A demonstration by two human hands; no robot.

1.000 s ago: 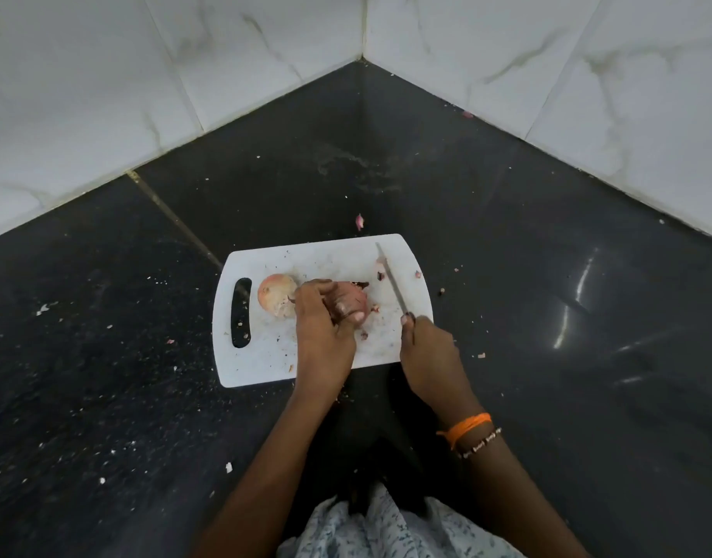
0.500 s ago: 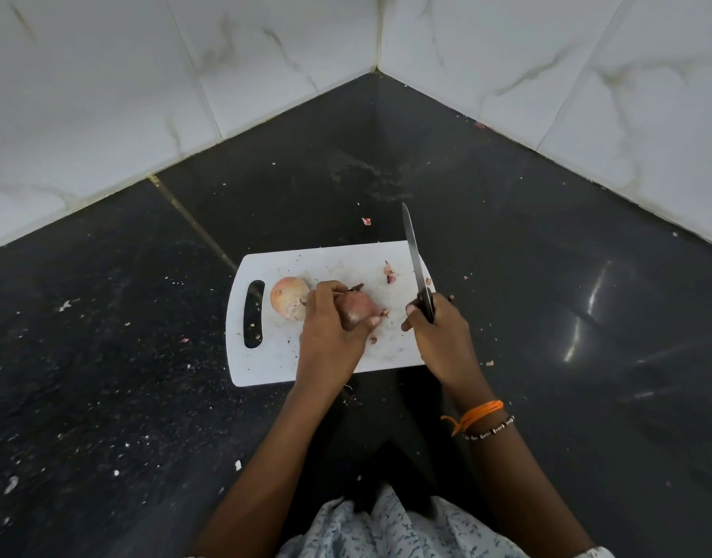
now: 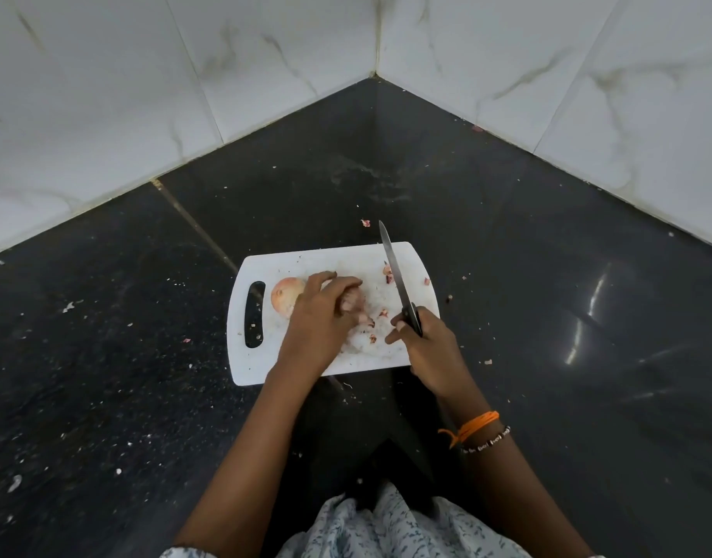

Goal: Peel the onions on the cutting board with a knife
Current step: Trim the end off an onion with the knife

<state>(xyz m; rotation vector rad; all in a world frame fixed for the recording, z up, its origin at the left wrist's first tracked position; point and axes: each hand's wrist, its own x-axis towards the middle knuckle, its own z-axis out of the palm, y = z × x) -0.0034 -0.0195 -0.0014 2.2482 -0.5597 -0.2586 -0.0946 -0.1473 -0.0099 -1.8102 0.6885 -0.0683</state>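
Note:
A white cutting board [image 3: 338,257] with a slot handle on its left lies on the dark counter. My left hand [image 3: 322,312] covers a reddish onion [image 3: 356,302] at the board's middle and holds it down, fingers curled over it. A second, pale peeled onion [image 3: 286,296] sits just left of that hand. My right hand [image 3: 429,348] grips the black handle of a knife [image 3: 394,267] at the board's right side. The blade points away from me, raised over the board's far right corner. Small skin scraps [image 3: 387,273] lie beside the blade.
The black stone counter [image 3: 547,316] runs into a corner between two white marble-tiled walls [image 3: 266,66]. Crumbs and a few peel bits [image 3: 365,223] are scattered on the counter. My patterned clothing shows at the bottom edge.
The knife was lifted off the board and now points away from me. My left hand has turned the reddish onion and spread further over it.

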